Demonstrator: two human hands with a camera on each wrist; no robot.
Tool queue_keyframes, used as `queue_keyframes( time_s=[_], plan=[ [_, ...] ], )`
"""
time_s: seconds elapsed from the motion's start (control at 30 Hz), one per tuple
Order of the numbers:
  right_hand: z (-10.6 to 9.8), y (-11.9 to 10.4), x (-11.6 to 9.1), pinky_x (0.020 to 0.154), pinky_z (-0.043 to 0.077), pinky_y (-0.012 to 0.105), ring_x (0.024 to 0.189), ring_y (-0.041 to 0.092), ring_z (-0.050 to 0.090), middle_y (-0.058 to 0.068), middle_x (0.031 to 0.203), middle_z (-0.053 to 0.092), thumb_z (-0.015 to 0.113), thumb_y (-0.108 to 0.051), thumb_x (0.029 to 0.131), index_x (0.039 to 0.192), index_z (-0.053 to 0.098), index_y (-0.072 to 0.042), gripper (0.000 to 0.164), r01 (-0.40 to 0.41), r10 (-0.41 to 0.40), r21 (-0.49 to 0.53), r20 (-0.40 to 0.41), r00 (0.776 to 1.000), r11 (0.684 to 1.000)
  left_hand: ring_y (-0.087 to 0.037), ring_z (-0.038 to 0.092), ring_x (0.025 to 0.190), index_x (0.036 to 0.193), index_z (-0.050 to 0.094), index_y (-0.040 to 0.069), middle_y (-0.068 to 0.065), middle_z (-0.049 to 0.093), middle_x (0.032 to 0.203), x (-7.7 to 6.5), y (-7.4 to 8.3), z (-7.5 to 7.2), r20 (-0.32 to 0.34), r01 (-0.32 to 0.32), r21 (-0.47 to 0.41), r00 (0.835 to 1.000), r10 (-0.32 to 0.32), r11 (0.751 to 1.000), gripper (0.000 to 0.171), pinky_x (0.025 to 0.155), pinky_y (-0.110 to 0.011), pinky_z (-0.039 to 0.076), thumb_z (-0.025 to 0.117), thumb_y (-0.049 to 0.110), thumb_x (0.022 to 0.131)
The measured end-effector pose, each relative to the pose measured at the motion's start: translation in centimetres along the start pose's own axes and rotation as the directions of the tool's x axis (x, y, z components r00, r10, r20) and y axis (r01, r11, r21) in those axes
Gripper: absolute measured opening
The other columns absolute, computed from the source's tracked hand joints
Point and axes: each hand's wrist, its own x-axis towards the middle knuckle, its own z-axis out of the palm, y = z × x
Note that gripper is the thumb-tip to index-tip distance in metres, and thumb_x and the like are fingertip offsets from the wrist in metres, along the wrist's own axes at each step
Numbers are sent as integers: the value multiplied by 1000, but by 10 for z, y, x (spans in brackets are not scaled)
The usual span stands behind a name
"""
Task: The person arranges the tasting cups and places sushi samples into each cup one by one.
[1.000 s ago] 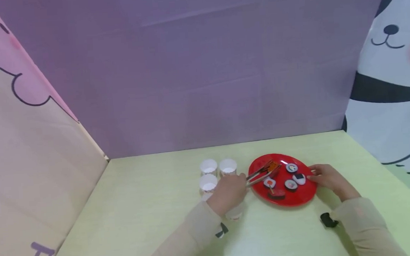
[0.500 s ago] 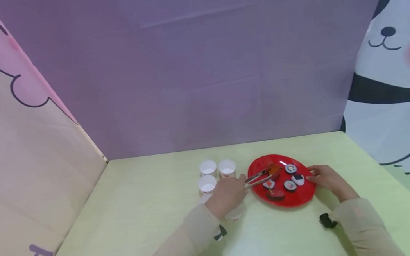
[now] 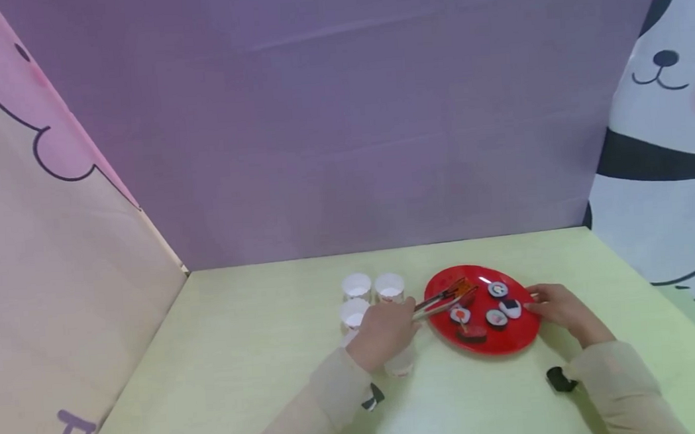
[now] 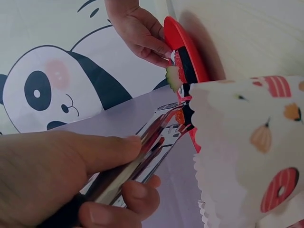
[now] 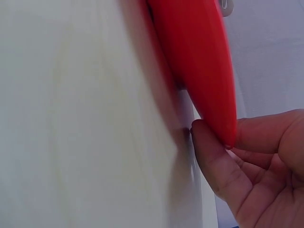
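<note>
My left hand (image 3: pixel 384 334) grips metal tongs (image 4: pixel 142 156), thumb on one arm and fingers curled under the other. The tongs reach over the left part of a red plate (image 3: pixel 507 338), their tips at an orange-topped toy sushi piece (image 3: pixel 464 287). At the plate's right rim, my right hand (image 3: pixel 562 308) pinches the edge between thumb and fingers, plain in the right wrist view. Around the orange one lie several more pieces: two round rolls (image 3: pixel 497 319), a white rice ball with a black patch (image 3: pixel 510 308), a red-topped piece (image 3: pixel 471 333) and a white one with an orange centre (image 3: pixel 460 314).
Several white paper cups (image 3: pixel 356 286) with scalloped rims stand left of the plate, some partly hidden by my left hand. One patterned cup (image 4: pixel 247 147) looms close in the left wrist view. A purple backdrop (image 3: pixel 342 124) rises behind the pale table (image 3: pixel 261 362).
The head view shifts slightly. Both hands, the tongs and the plate keep nearly the same places relative to each other.
</note>
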Motion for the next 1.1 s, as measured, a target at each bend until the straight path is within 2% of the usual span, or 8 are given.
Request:
queue_keyframes(
  time_s=[0.3, 0.47, 0.63, 0.77, 0.9, 1.1],
  plan=[
    [-4, -5, -2, 82, 49, 46, 103, 44, 49, 36, 118, 46, 54, -14, 94, 130, 36, 17, 51, -10, 10, -12, -4, 1000, 1000, -13, 46, 55, 104, 55, 16, 2, 50, 68, 0, -3, -5, -18, -16, -43, 1000, 15, 999, 23, 46, -22, 37, 59, 36, 92],
    [-3, -6, -3, 83, 48, 47, 103, 44, 49, 36, 117, 46, 53, -14, 94, 129, 37, 16, 50, -12, 12, -13, -9, 1000, 1000, -13, 46, 55, 104, 55, 17, 3, 50, 68, 2, -6, -2, -9, -12, -64, 1000, 12, 998, 23, 47, -22, 37, 59, 37, 92],
    [-3, -3, -3, 83, 48, 47, 102, 42, 49, 35, 116, 48, 54, -14, 94, 129, 38, 16, 50, -10, 10, -13, 5, 1000, 1000, -13, 45, 55, 104, 55, 17, 3, 50, 68, 2, -8, 1, -24, -26, -60, 999, 25, 998, 23, 47, -22, 37, 59, 37, 92],
    [-5, -4, -2, 82, 48, 47, 101, 42, 50, 35, 116, 48, 53, -14, 94, 129, 37, 17, 50, -7, 7, -23, 0, 1000, 1000, -13, 45, 58, 104, 55, 17, 3, 52, 72, 3, -10, -2, -61, -53, -27, 997, 51, 998, 23, 49, -22, 37, 58, 37, 93],
    [-6, -4, -1, 83, 47, 48, 101, 43, 50, 36, 115, 48, 52, -13, 94, 129, 37, 18, 49, -3, 3, -30, 0, 1000, 1000, -13, 45, 57, 103, 55, 16, 2, 53, 73, 1, -12, -4, -65, -54, -5, 996, 53, 999, 24, 48, -23, 37, 58, 38, 93],
    [-2, -2, 0, 84, 47, 49, 102, 44, 49, 37, 115, 47, 53, -14, 94, 128, 37, 18, 49, -5, 5, -37, 3, 1000, 999, -12, 45, 56, 101, 56, 16, 3, 54, 72, -6, -17, -4, -85, -55, -39, 995, 52, 998, 23, 49, -22, 37, 59, 37, 92]
  ],
)
